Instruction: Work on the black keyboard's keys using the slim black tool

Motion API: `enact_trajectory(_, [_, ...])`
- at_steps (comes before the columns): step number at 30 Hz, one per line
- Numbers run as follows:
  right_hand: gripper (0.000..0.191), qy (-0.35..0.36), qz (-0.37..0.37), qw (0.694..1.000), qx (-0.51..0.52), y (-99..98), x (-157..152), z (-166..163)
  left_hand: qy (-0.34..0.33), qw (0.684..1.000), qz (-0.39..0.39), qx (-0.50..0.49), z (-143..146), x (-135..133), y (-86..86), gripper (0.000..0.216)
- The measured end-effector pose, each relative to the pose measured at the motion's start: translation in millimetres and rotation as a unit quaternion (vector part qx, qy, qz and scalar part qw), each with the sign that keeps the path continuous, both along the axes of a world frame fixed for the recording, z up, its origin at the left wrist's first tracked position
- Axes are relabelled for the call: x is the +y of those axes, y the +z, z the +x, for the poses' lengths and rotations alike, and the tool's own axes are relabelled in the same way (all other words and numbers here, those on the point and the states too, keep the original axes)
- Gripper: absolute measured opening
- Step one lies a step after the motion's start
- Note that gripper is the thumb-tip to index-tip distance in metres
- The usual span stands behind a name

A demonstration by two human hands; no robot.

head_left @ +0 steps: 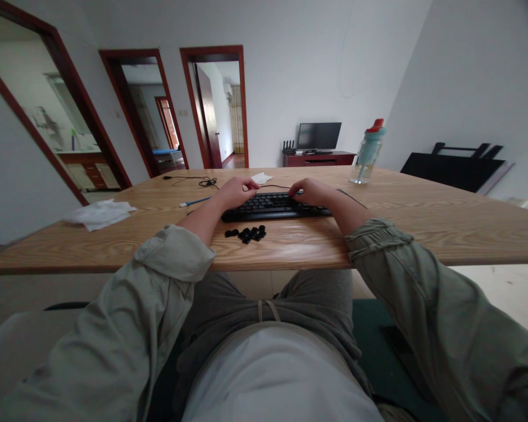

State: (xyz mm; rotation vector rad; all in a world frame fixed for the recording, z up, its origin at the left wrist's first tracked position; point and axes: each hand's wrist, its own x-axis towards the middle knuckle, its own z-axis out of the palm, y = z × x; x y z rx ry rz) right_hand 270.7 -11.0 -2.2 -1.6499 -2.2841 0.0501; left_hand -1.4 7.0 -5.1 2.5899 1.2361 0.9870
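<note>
Both hands working on the keyboard [275, 206] mid-counter [422, 217].

We're resting our left hand [236, 192] on its left end and our right hand [310, 191] on its right end; fingers are curling down onto the keys, but we cannot tell whether they're gripping anything. Loose black keycaps [246, 234] are lying just in front of the keyboard, apart from it. We're judging the caps light, stiff, easily scattered: best pinched by their sides. Water bottle [368, 152] is standing well off to the right.
</note>
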Motion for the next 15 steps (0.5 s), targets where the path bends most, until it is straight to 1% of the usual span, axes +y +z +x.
enact_trajectory(5, [0.034, -0.023, -0.016, 0.999, -0.028, 1.9, -0.7, -1.5, 0.010, 1.000, -0.006, 0.009, 0.4, -1.2, 1.4, 0.029])
enact_trajectory(10, [0.031, -0.014, 0.002, 1.000, -0.017, -0.4, 1.8, -1.2, 0.012, 1.000, -0.006, 0.010, 0.8, -2.4, 2.2, 0.030])
enact_trajectory(15, [0.033, -0.020, -0.011, 1.000, -0.010, -2.2, 2.6, -1.4, 0.011, 1.000, -0.005, 0.014, 0.5, -1.6, 2.1, 0.029])
